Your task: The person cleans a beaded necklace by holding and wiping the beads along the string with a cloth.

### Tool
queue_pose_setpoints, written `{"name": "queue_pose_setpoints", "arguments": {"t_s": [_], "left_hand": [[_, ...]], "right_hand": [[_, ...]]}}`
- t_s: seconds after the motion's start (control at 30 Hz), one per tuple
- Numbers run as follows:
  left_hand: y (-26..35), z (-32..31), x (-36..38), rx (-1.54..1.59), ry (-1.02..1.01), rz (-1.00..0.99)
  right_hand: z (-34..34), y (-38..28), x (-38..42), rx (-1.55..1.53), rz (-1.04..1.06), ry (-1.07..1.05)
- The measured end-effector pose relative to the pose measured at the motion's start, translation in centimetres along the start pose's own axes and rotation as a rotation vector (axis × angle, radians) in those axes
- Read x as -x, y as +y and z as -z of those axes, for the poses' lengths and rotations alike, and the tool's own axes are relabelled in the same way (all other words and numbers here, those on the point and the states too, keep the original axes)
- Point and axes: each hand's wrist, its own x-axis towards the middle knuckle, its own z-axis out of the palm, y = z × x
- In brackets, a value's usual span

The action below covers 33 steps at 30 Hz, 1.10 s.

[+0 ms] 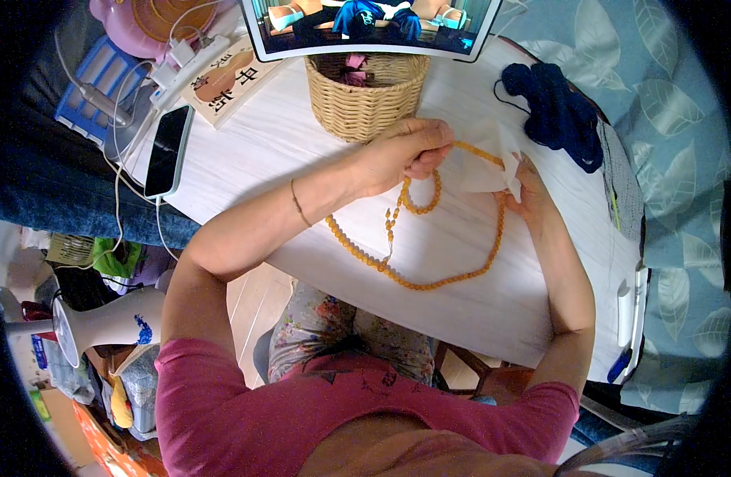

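The left hand [417, 153] was closed on a string of orange beads [441, 284], with the thumb and fingers pressed together. The right hand [531, 191] held a white tissue [505, 143], and the beads went into its folds. How tightly the right fingers pinched could not be seen, because the tissue hid part of them.

A short row of beads ran from the left hand to the tissue. Below the left hand there was a small loop, and next to it a little tail [391, 225] of beads. The rest of the string made a big curve over the white surface [453, 230], from beside the left arm round to the right hand. The left wrist had a thin bracelet [297, 203] on it.

A round woven basket [361, 103] stood just behind the left hand, with a bright screen [373, 40] above it. Dark blue yarn [552, 111] lay past the right hand. Over on the left, a phone [168, 151] lay with a white cord [160, 226] at its near end, and a book [229, 83] was near it. The person wore a pink shirt [214, 401] and flowery pants [310, 330].
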Motion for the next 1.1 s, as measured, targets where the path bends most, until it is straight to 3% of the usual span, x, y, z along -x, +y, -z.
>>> {"name": "queue_pose_setpoints", "arguments": {"t_s": [0.1,0.17,0.27,0.37,0.5,0.67,0.77,0.87,0.93,1.0,1.03,1.1], "left_hand": [[-0.4,-0.2,-0.2,0.010,0.008,-0.048],[-0.2,-0.6,-0.1,0.027,0.021,-0.060],[-0.5,0.0,-0.3,-0.035,-0.066,-0.028],[-0.4,0.5,-0.2,0.071,-0.065,0.033],[-0.2,-0.1,-0.1,-0.014,0.015,0.007],[-0.5,-0.3,-0.3,0.038,-0.013,-0.072],[-0.4,-0.2,-0.2,-0.055,-0.035,-0.010],[-0.5,0.4,-0.3,-0.024,-0.015,0.085],[-0.1,0.1,-0.1,-0.099,-0.005,0.054],[-0.2,-0.1,0.0,-0.112,0.006,0.032],[-0.3,-0.1,-0.1,-0.090,0.010,0.025],[-0.5,-0.3,-0.2,-0.068,0.022,0.005]], "right_hand": [[-1.8,-0.9,0.4,-0.023,-0.028,0.023],[2.4,0.3,-0.8,-0.020,-0.106,-0.079],[1.7,0.4,-0.5,-0.016,-0.071,-0.017],[0.1,-0.2,-0.2,-0.014,0.046,-0.134],[-0.5,0.2,0.3,0.019,0.145,-0.111],[1.8,0.4,-0.7,0.038,-0.045,-0.088],[2.0,0.6,-0.8,-0.011,-0.022,-0.163],[0.5,0.2,0.1,0.041,0.017,-0.072],[0.1,0.0,0.1,-0.052,0.113,-0.312],[1.3,0.6,-0.3,0.311,0.264,-0.300],[2.7,1.3,-0.8,0.719,0.362,-0.159],[4.0,1.8,-1.1,1.069,0.428,-0.022]]}}
